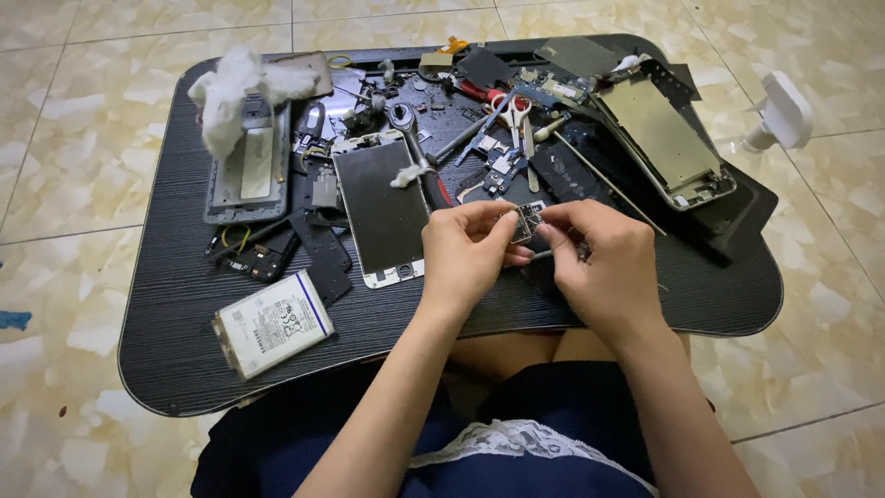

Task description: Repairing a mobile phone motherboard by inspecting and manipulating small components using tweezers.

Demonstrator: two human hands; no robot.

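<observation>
My left hand and my right hand meet over the middle of a black lap table. Together they pinch a small dark circuit part between the fingertips. A thin tool tip shows under my right fingers; I cannot tell how it is held. A disassembled phone frame with a dark screen lies just left of my left hand.
A white phone battery lies at the front left. A grey phone back with white cotton wads sits at the back left. Another opened phone, red-handled scissors, screwdrivers and loose parts crowd the back. A white object stands on the tiled floor.
</observation>
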